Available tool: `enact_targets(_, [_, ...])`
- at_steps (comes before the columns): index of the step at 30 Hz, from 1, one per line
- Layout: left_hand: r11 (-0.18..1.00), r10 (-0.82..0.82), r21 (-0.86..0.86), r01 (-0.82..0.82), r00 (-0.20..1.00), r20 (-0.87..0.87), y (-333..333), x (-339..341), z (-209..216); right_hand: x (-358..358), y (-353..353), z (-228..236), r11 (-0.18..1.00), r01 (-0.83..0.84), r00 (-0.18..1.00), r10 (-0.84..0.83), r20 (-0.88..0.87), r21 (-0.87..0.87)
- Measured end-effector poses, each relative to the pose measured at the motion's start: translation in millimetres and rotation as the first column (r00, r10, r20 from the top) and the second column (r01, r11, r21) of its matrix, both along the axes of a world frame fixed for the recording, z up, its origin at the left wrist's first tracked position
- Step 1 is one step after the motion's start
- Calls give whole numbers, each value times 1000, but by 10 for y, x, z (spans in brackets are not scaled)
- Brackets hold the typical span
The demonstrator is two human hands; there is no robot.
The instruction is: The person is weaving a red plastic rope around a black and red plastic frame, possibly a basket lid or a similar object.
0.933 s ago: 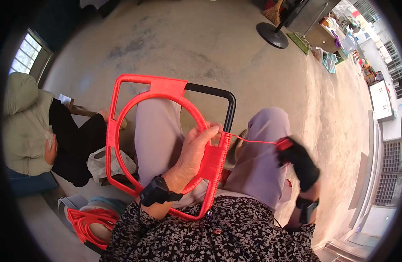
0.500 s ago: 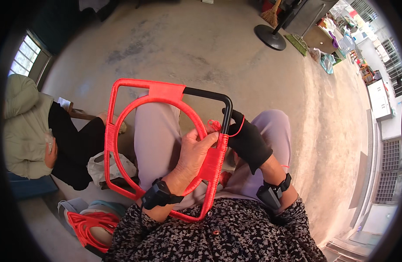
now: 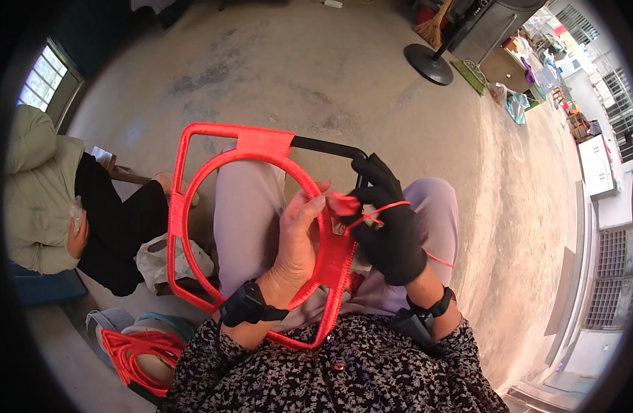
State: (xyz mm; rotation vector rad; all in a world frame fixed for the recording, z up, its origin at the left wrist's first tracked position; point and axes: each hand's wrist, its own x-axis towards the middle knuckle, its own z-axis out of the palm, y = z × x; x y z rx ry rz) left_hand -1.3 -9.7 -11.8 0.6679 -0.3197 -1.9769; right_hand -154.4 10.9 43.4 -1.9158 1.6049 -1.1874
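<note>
A rectangular frame with an inner ring (image 3: 239, 140), mostly wrapped tightly in red cord, rests across my thighs. Its top right stretch is a bare black tube (image 3: 323, 146). My bare left hand (image 3: 297, 241) grips the right side of the ring, thumb on top, other fingers partly hidden behind. In a black glove, my right hand (image 3: 388, 237) is at the frame's right side, closed around a small bundle of red cord (image 3: 344, 204). A loose strand loops over the glove and trails toward the wrist. The black tube's corner is partly covered by the gloved fingers.
A person in a pale green top (image 3: 48, 193) sits at my left. Beside me stands a container with red cord-wrapped pieces (image 3: 141, 354) in it, near a white plastic bag (image 3: 166, 261). Farther off are a round black stand base (image 3: 428, 65) and a green broom (image 3: 470, 76).
My right hand has come from behind the black tube to its near side, now with the cord bundle. My left thumb has moved left, from beside the bundle onto the ring.
</note>
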Motion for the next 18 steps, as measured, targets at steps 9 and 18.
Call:
enact_targets(9, [997,-78,42,69,958,278,-6,10,-73,-1291,705,-82,770,-37,924,-217,316,637])
enact_targets(18, [978,-210,46,205,954,215,7,0,-3,-2314,1073,-589,921,287,139,-312,940,263])
